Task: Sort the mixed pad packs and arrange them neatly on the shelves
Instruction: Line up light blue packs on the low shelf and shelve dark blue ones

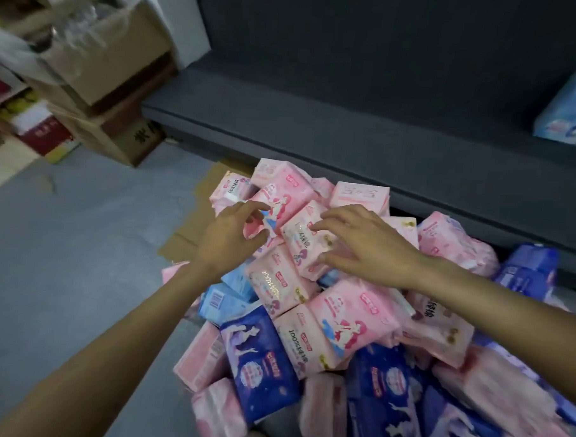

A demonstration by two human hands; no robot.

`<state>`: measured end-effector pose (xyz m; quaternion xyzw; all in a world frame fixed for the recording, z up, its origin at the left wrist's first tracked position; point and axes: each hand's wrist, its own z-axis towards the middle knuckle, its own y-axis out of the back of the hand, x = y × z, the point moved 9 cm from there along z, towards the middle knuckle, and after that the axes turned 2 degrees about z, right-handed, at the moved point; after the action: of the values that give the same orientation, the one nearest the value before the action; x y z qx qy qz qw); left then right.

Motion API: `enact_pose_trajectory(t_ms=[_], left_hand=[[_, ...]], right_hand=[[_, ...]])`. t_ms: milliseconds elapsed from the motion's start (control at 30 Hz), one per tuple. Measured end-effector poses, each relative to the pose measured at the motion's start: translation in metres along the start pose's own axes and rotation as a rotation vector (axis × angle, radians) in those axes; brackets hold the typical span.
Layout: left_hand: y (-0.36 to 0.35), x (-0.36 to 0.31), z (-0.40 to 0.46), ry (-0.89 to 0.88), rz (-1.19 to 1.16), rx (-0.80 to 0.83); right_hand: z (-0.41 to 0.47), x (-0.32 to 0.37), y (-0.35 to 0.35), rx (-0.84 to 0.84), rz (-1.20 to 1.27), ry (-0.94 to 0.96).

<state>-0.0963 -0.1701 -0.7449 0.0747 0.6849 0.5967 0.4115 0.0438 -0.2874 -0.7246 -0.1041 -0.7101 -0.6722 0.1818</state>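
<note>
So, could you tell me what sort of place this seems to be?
Probably a shop's stockroom or a store being stocked: a dark grey shelf unit holds only a light blue pack, a heap of pad packs lies on the floor, and opened cardboard boxes are stacked nearby.

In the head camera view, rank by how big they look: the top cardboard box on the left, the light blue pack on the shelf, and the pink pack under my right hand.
1. Cardboard box.
2. Light blue pack, partly cropped.
3. Pink pack, partly under the right hand.

The two packs look close; ranking unsure.
</note>
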Motion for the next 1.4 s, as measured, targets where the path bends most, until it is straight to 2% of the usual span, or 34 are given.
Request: enact_pose_trajectory(t_ms=[100, 267, 433, 533, 633, 733, 867, 1100, 1233, 1400], left_hand=[[-0.012, 0.055, -0.018, 0.144, -0.015, 0.066], [-0.056, 0.118, -0.046, 0.248, 0.097, 0.270], [-0.090, 0.158, -0.064, 0.338, 0.192, 0.448], [-0.101, 0.166, -0.075, 0.301, 0.321, 0.530], [-0.098, 0.166, -0.079, 0.158, 0.432, 0.508], [-0.089, 0.165, -0.080, 0.057, 0.399, 0.444], [-0.070, 0.174, -0.083, 0.068, 0.329, 0.317], [-0.059, 0.191, -0.096, 0.039, 0.288, 0.142], [-0.069, 0.191, -0.091, 0.028, 0.263, 0.178], [-0.095, 0.193, -0.092, -0.018, 0.342, 0.481]], right_hand=[[0.024, 0.039, -0.027, 0.041, -0.109, 0.057], [0.066, 0.092, -0.091, 0.171, -0.399, 0.251], [0.101, 0.101, -0.130, 0.257, -0.577, 0.194], [0.125, 0.111, -0.139, 0.228, -0.591, 0.179], [0.149, 0.118, -0.158, 0.246, -0.579, 0.138], [0.165, 0.112, -0.179, 0.307, -0.565, 0.056], [0.171, 0.088, -0.204, 0.391, -0.607, -0.046], [0.171, 0.104, -0.227, 0.414, -0.799, 0.004], [0.177, 0.105, -0.223, 0.424, -0.793, -0.010], [0.179, 0.112, -0.203, 0.307, -0.772, 0.072]])
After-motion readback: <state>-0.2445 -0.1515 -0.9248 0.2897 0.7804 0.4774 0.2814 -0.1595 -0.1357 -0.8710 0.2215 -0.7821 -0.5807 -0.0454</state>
